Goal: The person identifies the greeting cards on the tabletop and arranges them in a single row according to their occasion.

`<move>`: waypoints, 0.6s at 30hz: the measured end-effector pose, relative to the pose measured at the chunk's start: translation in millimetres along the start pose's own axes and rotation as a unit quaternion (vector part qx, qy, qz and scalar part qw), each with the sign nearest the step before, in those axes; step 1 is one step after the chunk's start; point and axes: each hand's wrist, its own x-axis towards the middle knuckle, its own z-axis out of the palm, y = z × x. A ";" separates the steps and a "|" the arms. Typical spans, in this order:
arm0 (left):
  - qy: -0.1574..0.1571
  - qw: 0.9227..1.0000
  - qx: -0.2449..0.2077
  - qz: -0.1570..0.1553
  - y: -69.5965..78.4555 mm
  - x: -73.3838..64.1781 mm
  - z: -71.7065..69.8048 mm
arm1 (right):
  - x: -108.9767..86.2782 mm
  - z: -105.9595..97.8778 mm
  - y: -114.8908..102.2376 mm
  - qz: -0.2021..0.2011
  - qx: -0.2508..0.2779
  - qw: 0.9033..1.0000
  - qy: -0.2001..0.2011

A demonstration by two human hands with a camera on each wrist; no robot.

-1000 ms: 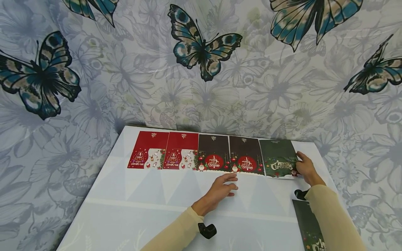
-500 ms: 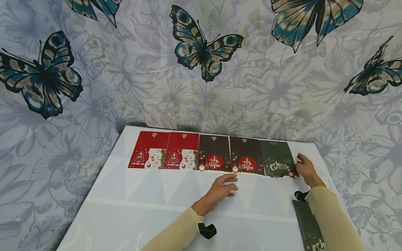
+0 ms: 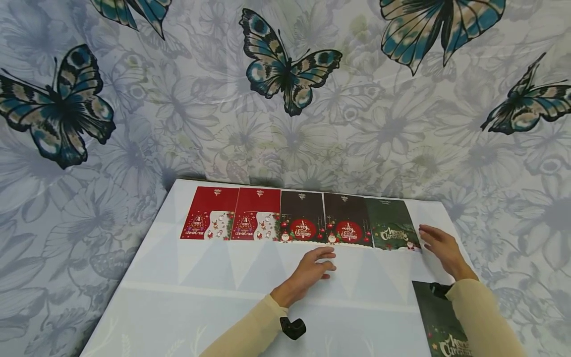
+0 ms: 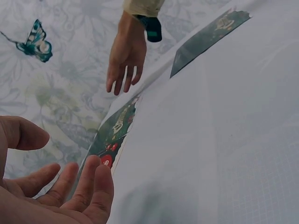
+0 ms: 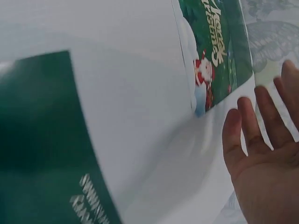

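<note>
Five-in-line is how the Christmas cards lie along the table's far edge: red cards (image 3: 216,198) at the left, dark brown cards (image 3: 302,208) in the middle and a green card (image 3: 392,223) at the right end. My right hand (image 3: 446,250) hovers just right of that green card, fingers extended, nothing in them. Nearer me, another green card (image 3: 439,317) lies partly under the right forearm in the head view. My left hand (image 3: 305,275) is held below the brown cards, fingers relaxed and apart, holding nothing.
The white table (image 3: 214,317) ends at a wall covering (image 3: 303,148) printed with flowers and butterflies. Its right edge passes beneath my right forearm. A black wrist camera (image 3: 293,328) sits on the left wrist.
The right-end green card has shifted left against the brown card. My right hand has let go of it and drawn back to the right; the left hand stays nearly still.
</note>
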 end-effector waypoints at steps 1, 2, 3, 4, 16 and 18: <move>-0.001 1.000 0.000 0.001 -0.1 -0.1 0.0 | -3.9 -3.1 2.4 -0.004 0.000 1.000 -0.009; -0.001 1.000 -0.002 0.002 0.2 -0.4 0.0 | -8.3 -6.6 5.2 -0.009 0.002 1.000 -0.022; -0.002 1.000 -0.003 0.003 0.7 -0.9 0.1 | -13.4 -9.9 7.9 -0.013 0.002 0.999 -0.035; -0.002 1.000 -0.001 0.005 1.1 -1.4 0.2 | -18.9 -13.5 11.0 -0.017 0.001 0.999 -0.049; 0.010 1.000 0.002 0.000 2.1 -6.8 4.6 | -81.1 -43.7 48.1 -0.015 0.009 0.990 -0.141; 0.008 1.000 -0.001 0.003 1.4 -6.9 6.3 | -90.9 -47.6 53.4 -0.018 0.002 0.990 -0.140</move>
